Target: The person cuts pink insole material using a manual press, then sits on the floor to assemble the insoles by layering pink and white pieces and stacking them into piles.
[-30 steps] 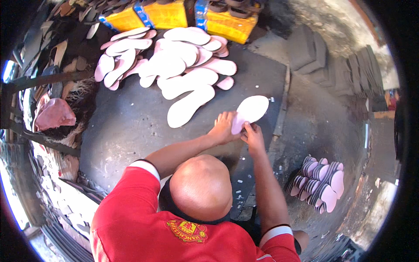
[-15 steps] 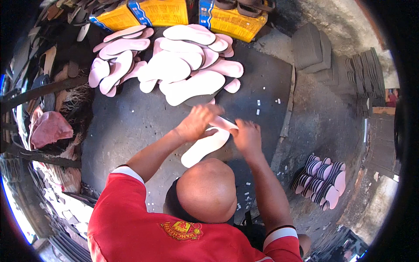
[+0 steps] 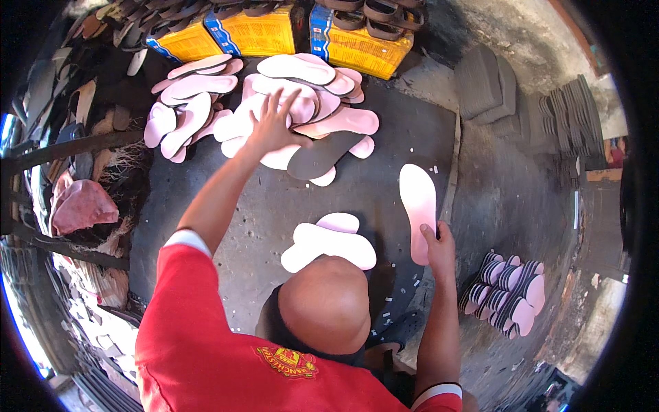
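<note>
My right hand (image 3: 443,248) grips the narrow end of a pink shoe insole (image 3: 417,196), with the thumb on its face, and holds it out on the right. Over on the far left, my left hand (image 3: 273,132) reaches onto a loose pile of pink insoles (image 3: 295,67), fingers spread and none lifted. A dark insole underside (image 3: 322,158) shows at the pile's near edge, beside that hand. Closer to me, a pale insole (image 3: 333,246) lies across another one (image 3: 339,222), partly hidden by the head below.
Everything lies on a dark floor mat (image 3: 206,199). Yellow boxes (image 3: 257,33) topped with brown sandals (image 3: 384,12) line the back. Neat stacked insoles (image 3: 508,292) stand at right, with grey sole sheets (image 3: 484,86) behind. Scraps and a pink cloth (image 3: 84,204) crowd the left.
My hands were together over a pink insole near the middle and have parted. The left moved far and left to the pile, opening; the right moved right and holds an insole.
</note>
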Motion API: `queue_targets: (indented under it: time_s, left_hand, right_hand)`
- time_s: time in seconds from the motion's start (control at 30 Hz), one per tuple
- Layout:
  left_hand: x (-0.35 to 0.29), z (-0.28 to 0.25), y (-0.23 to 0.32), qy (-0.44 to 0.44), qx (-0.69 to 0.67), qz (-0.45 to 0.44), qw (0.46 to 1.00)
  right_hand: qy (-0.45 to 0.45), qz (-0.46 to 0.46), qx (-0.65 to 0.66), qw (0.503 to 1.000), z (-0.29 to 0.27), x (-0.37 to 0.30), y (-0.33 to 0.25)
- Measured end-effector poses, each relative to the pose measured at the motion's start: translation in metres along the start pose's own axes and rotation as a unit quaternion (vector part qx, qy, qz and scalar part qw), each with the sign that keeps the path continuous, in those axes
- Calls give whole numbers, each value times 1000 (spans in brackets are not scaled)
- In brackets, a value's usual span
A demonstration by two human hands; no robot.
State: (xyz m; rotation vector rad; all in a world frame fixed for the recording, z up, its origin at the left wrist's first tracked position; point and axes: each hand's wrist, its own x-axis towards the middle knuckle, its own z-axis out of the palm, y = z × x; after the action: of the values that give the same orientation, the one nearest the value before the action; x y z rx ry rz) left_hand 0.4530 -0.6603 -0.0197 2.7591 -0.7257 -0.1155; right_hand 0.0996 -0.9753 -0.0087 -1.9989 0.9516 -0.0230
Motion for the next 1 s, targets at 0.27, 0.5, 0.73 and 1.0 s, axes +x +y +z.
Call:
queue_targets:
  time_s: [0.27, 0.5, 0.73, 1.0]
  left_hand:
    - [25, 66, -1, -38, 250, 63, 966]
    - [-150, 136, 117, -158, 105, 317, 929]
    - [-144, 32, 98, -237, -70, 220, 944]
    - [-173, 11, 2, -185, 24, 101, 977]
  right_hand:
    - [-36, -5, 70, 997, 6, 5, -15]
    - [-37, 10, 171, 985, 29, 24, 12]
    - [-146, 44, 228, 962, 68, 6, -1]
    - [-206, -182, -129, 953, 139, 16, -9]
